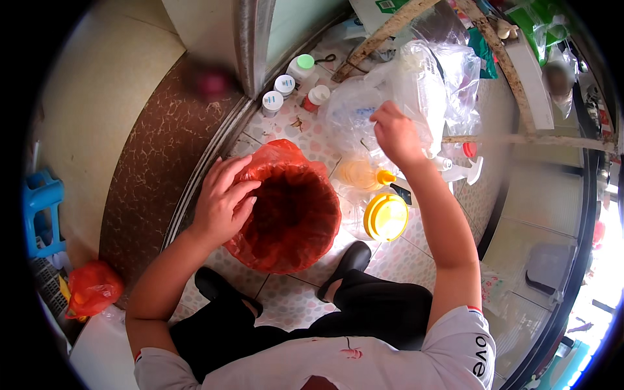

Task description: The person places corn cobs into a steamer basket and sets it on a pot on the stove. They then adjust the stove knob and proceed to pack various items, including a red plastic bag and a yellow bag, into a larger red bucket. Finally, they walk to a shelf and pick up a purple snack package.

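Note:
A round bin lined with a red plastic bag (292, 263) stands on the floor between the person's feet. My left hand (226, 197) is at the bin's left rim, its fingers spread over the edge of the bag. My right hand (395, 131) is above a clear plastic bag (351, 112), its fingers curled; whether it grips the bag cannot be told. Below that hand lie a clear bottle with an orange cap (360, 173) and a clear jar with a yellow lid (386, 217). White tubs (272, 103) and a jar with a green lid (304, 63) stand beyond the bin.
A brown marble-patterned threshold (141, 165) runs along the left, beside a metal door frame (251, 48). A blue plastic stool (44, 214) and a tied red bag (93, 287) are at far left. Wooden poles (502, 58) cross the upper right, near a white spray bottle (470, 170).

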The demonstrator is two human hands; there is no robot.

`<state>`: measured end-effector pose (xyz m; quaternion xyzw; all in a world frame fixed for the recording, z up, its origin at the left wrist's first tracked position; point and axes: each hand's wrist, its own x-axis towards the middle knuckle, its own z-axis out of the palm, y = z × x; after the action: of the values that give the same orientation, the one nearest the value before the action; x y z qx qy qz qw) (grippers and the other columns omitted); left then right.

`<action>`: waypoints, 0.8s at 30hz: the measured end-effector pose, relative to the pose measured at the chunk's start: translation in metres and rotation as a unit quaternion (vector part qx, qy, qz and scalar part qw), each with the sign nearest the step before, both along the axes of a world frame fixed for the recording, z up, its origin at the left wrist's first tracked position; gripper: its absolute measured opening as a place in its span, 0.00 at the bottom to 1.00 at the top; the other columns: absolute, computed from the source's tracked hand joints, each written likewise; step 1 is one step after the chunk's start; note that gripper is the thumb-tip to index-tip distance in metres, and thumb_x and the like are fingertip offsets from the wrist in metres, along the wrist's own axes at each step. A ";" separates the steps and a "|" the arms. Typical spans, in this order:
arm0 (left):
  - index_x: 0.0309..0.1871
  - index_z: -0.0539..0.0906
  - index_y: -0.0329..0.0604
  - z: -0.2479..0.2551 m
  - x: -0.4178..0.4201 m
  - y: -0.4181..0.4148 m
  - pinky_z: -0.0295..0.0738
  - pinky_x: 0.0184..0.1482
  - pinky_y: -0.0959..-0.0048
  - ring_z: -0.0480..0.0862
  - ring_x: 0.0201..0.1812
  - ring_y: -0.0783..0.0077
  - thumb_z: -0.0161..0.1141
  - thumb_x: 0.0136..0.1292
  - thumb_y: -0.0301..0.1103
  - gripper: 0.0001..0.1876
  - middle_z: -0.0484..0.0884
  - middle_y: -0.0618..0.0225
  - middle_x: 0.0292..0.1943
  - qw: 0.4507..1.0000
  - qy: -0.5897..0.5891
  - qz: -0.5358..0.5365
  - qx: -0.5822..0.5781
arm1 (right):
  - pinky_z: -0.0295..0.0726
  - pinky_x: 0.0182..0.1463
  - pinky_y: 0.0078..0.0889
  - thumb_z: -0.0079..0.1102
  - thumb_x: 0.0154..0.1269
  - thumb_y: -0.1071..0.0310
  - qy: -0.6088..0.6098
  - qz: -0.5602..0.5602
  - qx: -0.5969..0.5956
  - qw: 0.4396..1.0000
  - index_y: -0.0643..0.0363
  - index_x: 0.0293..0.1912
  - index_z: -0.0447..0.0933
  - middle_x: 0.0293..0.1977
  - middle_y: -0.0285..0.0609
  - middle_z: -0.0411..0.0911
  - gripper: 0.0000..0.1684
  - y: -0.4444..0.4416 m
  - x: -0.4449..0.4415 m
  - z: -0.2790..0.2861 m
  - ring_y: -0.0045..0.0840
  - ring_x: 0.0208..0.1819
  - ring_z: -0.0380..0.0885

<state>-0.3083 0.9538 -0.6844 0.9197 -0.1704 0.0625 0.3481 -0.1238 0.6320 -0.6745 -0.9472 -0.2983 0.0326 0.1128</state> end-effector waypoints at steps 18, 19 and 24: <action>0.42 0.80 0.42 0.000 -0.007 0.002 0.57 0.64 0.51 0.69 0.59 0.54 0.60 0.52 0.27 0.13 0.69 0.58 0.59 1.000 -0.011 0.012 0.009 | 0.77 0.39 0.45 0.44 0.61 0.72 -0.102 -0.150 -0.086 0.980 0.55 0.39 0.71 0.39 0.44 0.75 0.07 -0.013 0.038 0.004 0.46 0.37 0.77; 0.42 0.80 0.42 -0.001 -0.007 0.002 0.57 0.65 0.51 0.69 0.59 0.55 0.60 0.52 0.28 0.12 0.69 0.59 0.59 1.000 -0.012 0.011 0.008 | 0.76 0.38 0.46 0.43 0.64 0.69 -0.117 -0.149 -0.068 0.980 0.54 0.38 0.71 0.38 0.43 0.76 0.06 -0.012 0.037 0.007 0.47 0.36 0.77; 0.42 0.80 0.42 -0.001 -0.004 0.001 0.57 0.64 0.51 0.69 0.59 0.54 0.60 0.52 0.28 0.12 0.69 0.59 0.59 1.000 -0.015 0.012 0.004 | 0.71 0.46 0.40 0.49 0.55 0.73 -0.152 -0.055 -0.222 0.962 0.52 0.36 0.76 0.35 0.40 0.76 0.09 0.000 0.030 0.029 0.35 0.40 0.76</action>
<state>-0.3125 0.9553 -0.6851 0.9222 -0.1645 0.0798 0.3408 -0.0933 0.6315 -0.6454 -0.9573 -0.2443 -0.0524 -0.1455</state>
